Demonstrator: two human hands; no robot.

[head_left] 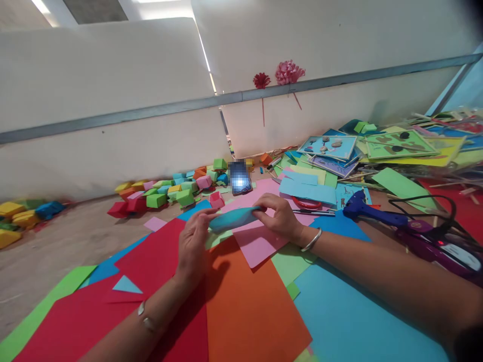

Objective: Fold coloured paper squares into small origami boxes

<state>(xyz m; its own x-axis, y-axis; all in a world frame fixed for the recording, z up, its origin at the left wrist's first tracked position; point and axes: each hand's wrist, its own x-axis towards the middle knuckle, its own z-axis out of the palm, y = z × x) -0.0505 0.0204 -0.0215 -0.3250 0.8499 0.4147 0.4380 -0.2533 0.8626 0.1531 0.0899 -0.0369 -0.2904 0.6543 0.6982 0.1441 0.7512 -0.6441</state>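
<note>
Between both hands a small piece of blue paper (232, 219) is held up, slightly curved, above the coloured sheets. My left hand (192, 246) grips its left end, the fingers closed around the edge. At its right end, my right hand (278, 216) pinches the paper between thumb and fingers. Beneath them lie a pink sheet (258, 245), an orange sheet (249, 306) and a red sheet (151, 251). A small light-blue triangle of paper (127, 285) rests on the red paper near my left wrist.
Several folded paper cubes (184, 197) are heaped at the back left. A lit phone (240, 178) stands beside them. Red-handled scissors (306, 203) and pens (313, 212) lie right of my right hand, near a blue glue gun (373, 211) and its cord. Craft pictures (328, 147) are piled behind.
</note>
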